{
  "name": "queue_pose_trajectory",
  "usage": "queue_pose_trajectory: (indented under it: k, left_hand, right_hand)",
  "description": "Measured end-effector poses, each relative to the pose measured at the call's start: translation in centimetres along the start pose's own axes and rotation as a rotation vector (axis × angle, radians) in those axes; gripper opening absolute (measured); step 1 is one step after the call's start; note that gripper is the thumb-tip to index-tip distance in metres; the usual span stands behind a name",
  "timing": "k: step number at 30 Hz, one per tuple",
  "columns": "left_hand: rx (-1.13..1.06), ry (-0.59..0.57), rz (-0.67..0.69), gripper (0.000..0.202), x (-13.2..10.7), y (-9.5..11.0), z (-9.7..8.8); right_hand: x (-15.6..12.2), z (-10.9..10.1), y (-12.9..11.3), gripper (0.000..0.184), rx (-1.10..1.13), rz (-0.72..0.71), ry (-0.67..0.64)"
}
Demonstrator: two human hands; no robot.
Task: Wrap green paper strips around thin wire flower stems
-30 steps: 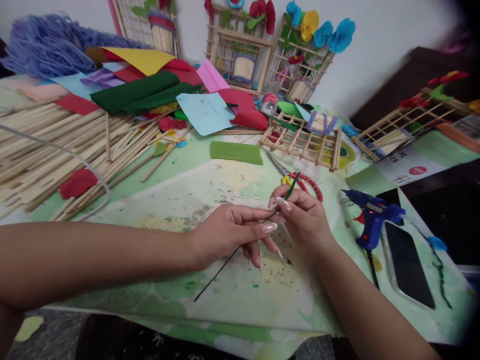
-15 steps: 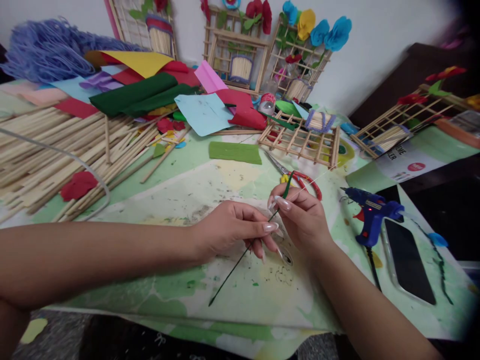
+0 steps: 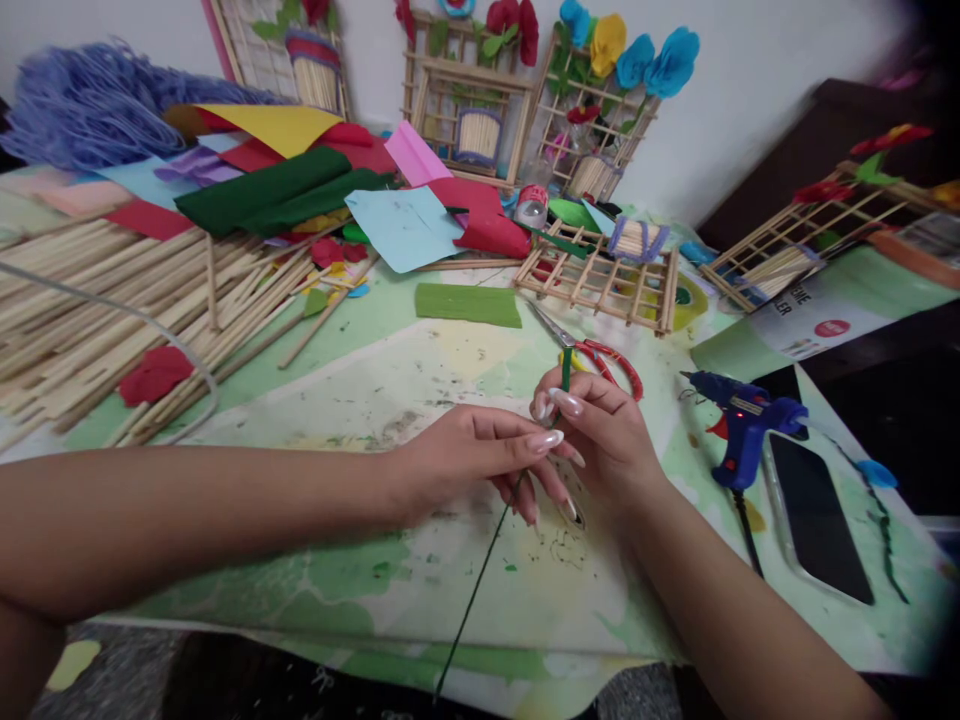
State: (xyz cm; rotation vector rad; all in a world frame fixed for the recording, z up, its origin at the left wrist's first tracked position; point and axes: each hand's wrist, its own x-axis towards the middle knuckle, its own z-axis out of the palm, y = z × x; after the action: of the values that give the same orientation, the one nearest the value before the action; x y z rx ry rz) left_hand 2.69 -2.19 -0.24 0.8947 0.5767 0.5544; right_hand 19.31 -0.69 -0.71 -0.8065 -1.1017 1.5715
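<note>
A thin green-wrapped stick (image 3: 480,575) runs from my fingers down toward the table's front edge. My left hand (image 3: 465,465) pinches it between thumb and fingers near its upper part. Touching it, my right hand (image 3: 607,440) pinches the stick's top, where a short green end pokes up above the fingers. Both hands hover just above the stained green table cover (image 3: 420,380). Red-handled scissors (image 3: 600,355) lie right behind my right hand.
A blue glue gun (image 3: 742,425) and a phone (image 3: 814,515) lie to the right. A heap of wooden sticks (image 3: 112,310) fills the left. Coloured paper sheets (image 3: 300,190), a green strip (image 3: 469,303) and stick frames with paper flowers (image 3: 600,275) stand behind.
The green stick has swung from a slant to the lower left toward nearly upright, its lower end now nearer the table's front edge. My hands have drawn closer together.
</note>
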Motion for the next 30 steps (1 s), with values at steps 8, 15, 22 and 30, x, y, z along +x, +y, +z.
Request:
queue_pose_trajectory:
  k: [8,15,22,30]
  left_hand:
    - [-0.002,0.13,-0.047,0.024,-0.09,0.52,0.6]
    - [-0.009,0.163,-0.1,0.033,-0.25,0.32,0.77]
    - [0.026,0.006,-0.021,0.024,0.01,-0.03,0.18]
    - [0.036,0.054,-0.047,0.02,0.06,0.3,0.14]
  right_hand:
    - [0.11,0.25,0.53,0.014,-0.015,-0.065,-0.021]
    - [0.19,0.38,0.23,0.014,-0.014,-0.06,0.056]
    - [0.03,0.32,-0.17,0.016,-0.048,-0.031,0.093]
    - [0.13,0.17,0.43,0.015,-0.051,-0.065,0.082]
